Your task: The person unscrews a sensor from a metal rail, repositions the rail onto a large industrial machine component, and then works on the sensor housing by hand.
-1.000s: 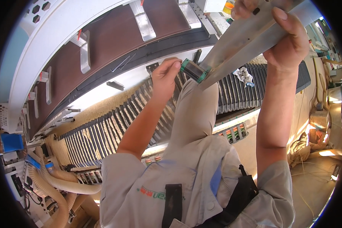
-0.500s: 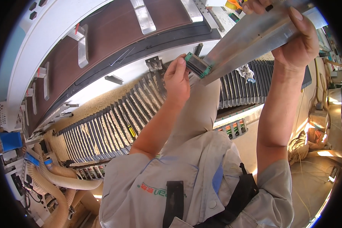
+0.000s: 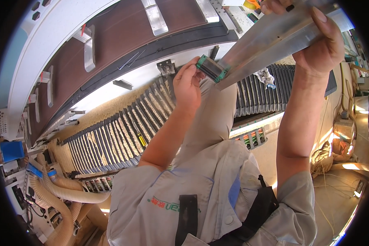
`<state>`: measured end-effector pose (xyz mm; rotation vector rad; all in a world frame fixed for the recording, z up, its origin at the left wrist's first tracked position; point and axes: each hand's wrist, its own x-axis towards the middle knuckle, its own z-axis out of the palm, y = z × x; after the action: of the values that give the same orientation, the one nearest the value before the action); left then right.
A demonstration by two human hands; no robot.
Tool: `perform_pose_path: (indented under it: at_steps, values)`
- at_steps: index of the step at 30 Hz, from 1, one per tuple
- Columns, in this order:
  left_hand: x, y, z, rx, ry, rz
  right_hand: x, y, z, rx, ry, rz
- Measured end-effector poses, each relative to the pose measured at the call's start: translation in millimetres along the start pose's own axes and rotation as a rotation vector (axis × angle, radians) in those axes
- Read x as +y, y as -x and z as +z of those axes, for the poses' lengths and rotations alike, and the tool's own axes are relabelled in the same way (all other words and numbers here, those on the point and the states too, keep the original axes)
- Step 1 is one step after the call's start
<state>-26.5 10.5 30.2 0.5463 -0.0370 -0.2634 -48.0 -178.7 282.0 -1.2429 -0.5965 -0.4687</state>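
My left hand point(image 3: 187, 86) is closed on one end of a linear guide block point(image 3: 211, 69), a dark, grey-topped carriage with green end caps. The block's other end meets the lower end of a long silvery metal profile point(image 3: 260, 51); whether the two are joined I cannot tell. With my right hand point(image 3: 322, 47) I grip the profile higher up, thumb along its face and the other fingers partly hidden behind it. At the top edge, fingertips point(image 3: 274, 6) show beside the profile near a small black piece; whose they are cannot be made out.
Below my hands runs a black ribbed bellows cover point(image 3: 115, 139) strewn with sawdust, with a yellow-handled screwdriver point(image 3: 142, 140) on it. A machine bed with a brown surface point(image 3: 123, 37) and metal brackets stands ahead left. Ribbed hoses point(image 3: 65, 192) hang lower left. A crumpled rag point(image 3: 265, 78) lies right.
My left hand has shifted slightly left and its grip on the guide block's end has changed a little. The block and profile have barely moved; my right hand stays in place.
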Motion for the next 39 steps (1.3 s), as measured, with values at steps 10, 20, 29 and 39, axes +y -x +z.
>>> perform_pose_path:
  at_steps: [10,20,29,39]
  values:
    - [21,-13,-20,-0.218,-0.431,0.146,1,-3,-8,0.037,0.081,0.009]
    - [32,-48,-146,0.248,-0.972,0.251,-5,-2,-31,-0.118,0.097,0.156]
    - [159,-176,-294,0.241,-2.132,0.141,16,-1,-10,0.094,0.002,0.302]
    - [143,-201,-249,0.04,-2.336,0.192,5,-10,-17,0.072,-0.149,0.29]
